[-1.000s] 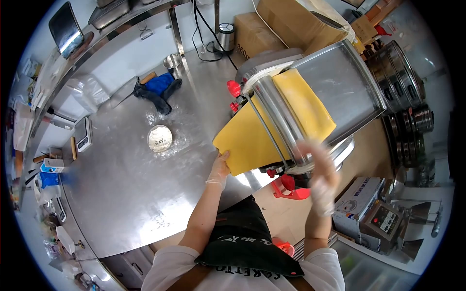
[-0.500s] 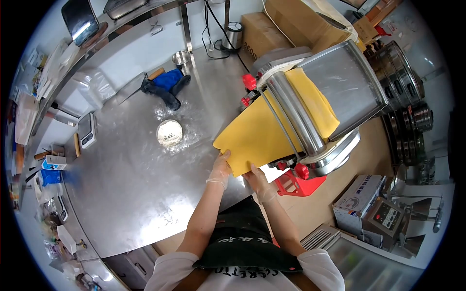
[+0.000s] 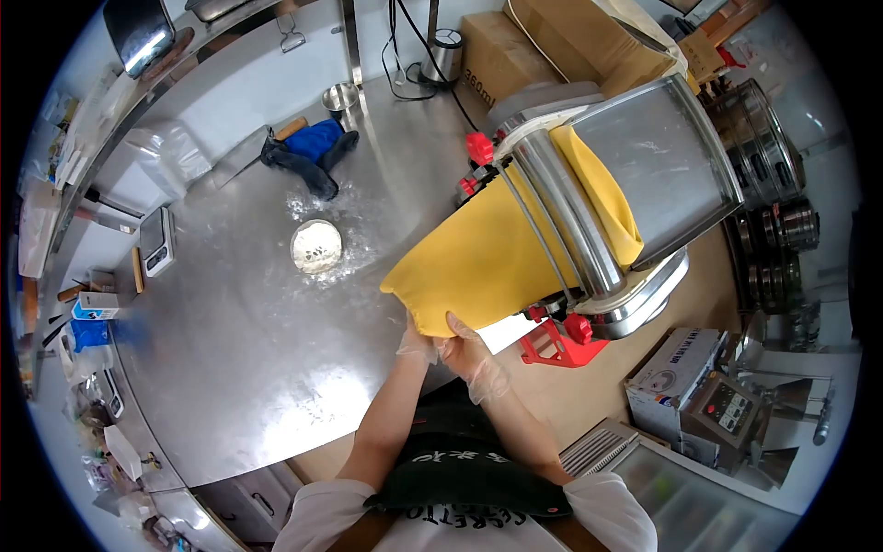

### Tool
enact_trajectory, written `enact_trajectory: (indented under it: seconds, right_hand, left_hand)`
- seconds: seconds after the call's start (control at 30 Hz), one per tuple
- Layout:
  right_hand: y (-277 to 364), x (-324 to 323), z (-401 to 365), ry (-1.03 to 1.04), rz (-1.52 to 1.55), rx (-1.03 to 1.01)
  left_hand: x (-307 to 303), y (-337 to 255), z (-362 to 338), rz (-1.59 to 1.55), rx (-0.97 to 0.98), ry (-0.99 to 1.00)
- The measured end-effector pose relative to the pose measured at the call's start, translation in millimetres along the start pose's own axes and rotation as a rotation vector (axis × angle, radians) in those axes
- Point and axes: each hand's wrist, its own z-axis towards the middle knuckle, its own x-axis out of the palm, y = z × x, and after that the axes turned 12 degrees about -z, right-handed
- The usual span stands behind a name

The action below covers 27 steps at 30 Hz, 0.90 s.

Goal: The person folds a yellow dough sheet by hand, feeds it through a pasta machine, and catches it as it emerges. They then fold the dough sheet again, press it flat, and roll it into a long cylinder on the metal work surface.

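Observation:
A wide yellow dough sheet (image 3: 464,267) comes out of the metal dough sheeter (image 3: 575,216) toward me, over the edge of the steel table. My left hand (image 3: 417,342), in a clear glove, holds the sheet's near corner, its fingers mostly hidden beneath the dough. Close beside it, my gloved right hand (image 3: 467,352) grips the near edge with the thumb on top. Behind the roller, more of the dough lies in a folded strip on the sheeter's tray (image 3: 658,166).
On the steel table (image 3: 230,368) stand a bowl of white flour (image 3: 316,247), a blue-and-black cloth item (image 3: 313,152), a metal cup (image 3: 340,97) and a scale (image 3: 158,241). A red plastic basket (image 3: 556,348) sits below the sheeter. Cardboard boxes (image 3: 506,60) stand behind.
More of the dough sheet has come out on my side, and the strip behind the roller is narrower. My right hand has moved left, close to my left hand.

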Motion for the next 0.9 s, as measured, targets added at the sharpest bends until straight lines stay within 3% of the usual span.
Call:
enact_trajectory:
  seconds: [0.1, 0.27, 0.4, 0.53, 0.67, 0.8, 0.9]
  right_hand:
    - [-3.3, -8.7, -10.3, 0.054, -0.039, 0.057]
    - [8.5, -32.8, -28.8, 0.162, -0.591, 0.254]
    - [21.1, -72.0, -39.3, 0.065, -0.828, 0.273]
    - [39.1, -104.5, -42.8, -0.123, -0.711, 0.164]
    - [48.2, -124.6, -33.2, -0.181, -0.664, 0.084]
    - [51.9, -140.1, -11.4, -0.084, -0.556, -0.028]
    - [56.8, -159.2, 17.3, 0.209, -0.296, -0.126]
  left_hand:
    - [-8.4, 14.4, 5.4, -0.026, -0.125, 0.048]
    - [-30.9, 12.0, 1.4, -0.022, -0.168, 0.072]
    - [-41.9, 4.9, -2.4, -0.022, -0.166, 0.070]
    - [-48.9, -2.8, -2.1, -0.018, -0.159, 0.072]
    - [-49.2, -3.2, -0.8, -0.014, -0.164, 0.078]
    - [-52.7, -8.3, -3.3, -0.006, -0.168, 0.075]
    - [-62.5, -18.7, -13.2, 0.001, -0.158, 0.066]
